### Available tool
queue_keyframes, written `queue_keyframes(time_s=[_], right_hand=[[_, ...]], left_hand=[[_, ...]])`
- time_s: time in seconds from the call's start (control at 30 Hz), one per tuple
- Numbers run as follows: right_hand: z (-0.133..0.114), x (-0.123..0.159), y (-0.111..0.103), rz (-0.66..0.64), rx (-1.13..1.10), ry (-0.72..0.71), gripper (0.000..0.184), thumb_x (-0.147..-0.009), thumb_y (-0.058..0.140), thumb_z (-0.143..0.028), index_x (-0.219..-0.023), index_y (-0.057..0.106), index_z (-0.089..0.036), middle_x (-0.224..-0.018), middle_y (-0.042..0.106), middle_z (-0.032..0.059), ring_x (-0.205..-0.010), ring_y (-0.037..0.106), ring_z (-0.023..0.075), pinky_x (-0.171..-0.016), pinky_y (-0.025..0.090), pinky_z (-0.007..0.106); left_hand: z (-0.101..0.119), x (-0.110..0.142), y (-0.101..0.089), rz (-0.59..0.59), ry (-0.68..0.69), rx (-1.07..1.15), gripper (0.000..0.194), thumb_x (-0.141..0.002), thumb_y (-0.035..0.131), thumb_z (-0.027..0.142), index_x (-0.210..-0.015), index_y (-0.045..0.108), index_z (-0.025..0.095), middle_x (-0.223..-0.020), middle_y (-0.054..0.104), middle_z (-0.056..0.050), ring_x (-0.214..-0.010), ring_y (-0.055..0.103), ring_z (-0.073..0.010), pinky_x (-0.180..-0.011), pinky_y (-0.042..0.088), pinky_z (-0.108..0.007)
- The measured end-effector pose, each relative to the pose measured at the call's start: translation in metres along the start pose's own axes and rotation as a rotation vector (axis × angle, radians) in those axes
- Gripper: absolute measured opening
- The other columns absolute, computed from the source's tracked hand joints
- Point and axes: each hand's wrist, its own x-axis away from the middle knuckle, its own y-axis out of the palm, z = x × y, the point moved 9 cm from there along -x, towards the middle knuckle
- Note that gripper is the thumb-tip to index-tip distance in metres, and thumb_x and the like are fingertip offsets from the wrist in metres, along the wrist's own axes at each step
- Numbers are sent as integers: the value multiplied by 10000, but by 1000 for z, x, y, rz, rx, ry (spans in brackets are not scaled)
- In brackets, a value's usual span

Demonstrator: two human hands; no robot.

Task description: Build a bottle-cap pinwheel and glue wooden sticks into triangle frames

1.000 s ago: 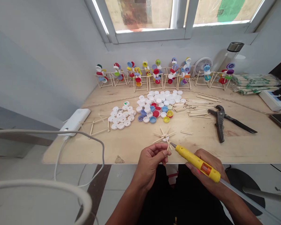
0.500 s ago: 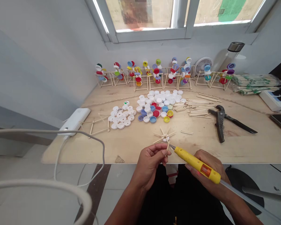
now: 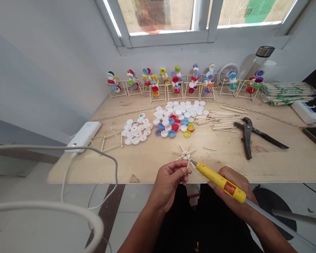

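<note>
My left hand (image 3: 170, 184) pinches a short wooden stick (image 3: 188, 166) at the near edge of the plywood table (image 3: 147, 158). My right hand (image 3: 233, 191) grips a yellow glue gun (image 3: 218, 181); its tip touches the stick's upper end. Just beyond lies a star of sticks around a white cap (image 3: 184, 153). Farther back are piles of white caps (image 3: 137, 131) and mixed coloured caps (image 3: 175, 121).
Loose sticks (image 3: 221, 121) and black pliers (image 3: 249, 135) lie to the right, a white power strip (image 3: 83, 137) to the left. A row of cap-and-stick models (image 3: 179, 84), a small fan (image 3: 226, 72) and a bottle (image 3: 260, 59) line the wall. A white cable (image 3: 68, 211) loops at near left.
Both hands with the stick and the glue gun have shifted slightly; the gun tip stays against the stick. Nothing on the table moved.
</note>
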Motion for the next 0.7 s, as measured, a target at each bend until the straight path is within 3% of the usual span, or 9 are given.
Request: queue_keyframes(time_s=[0.47, 0.7], right_hand=[[-2, -1, 1, -18, 2, -14, 301, -843, 537, -427, -636, 463, -222, -567, 524, -16, -489, 476, 106, -455, 352, 240], [11, 0, 2, 31, -22, 38, 283, -835, 555, -408, -646, 452, -224, -579, 492, -29, -506, 467, 105, -472, 350, 241]], left_hand=[[1, -1, -1, -2, 15, -7, 213, -607, 753, 213, -795, 710, 122, -647, 661, -38, -493, 500, -73, -488, 383, -205], [2, -1, -1, -9, 11, -24, 237, -598, 760, 227, -809, 715, 126, -660, 666, -44, -500, 498, -77, -492, 385, -210]])
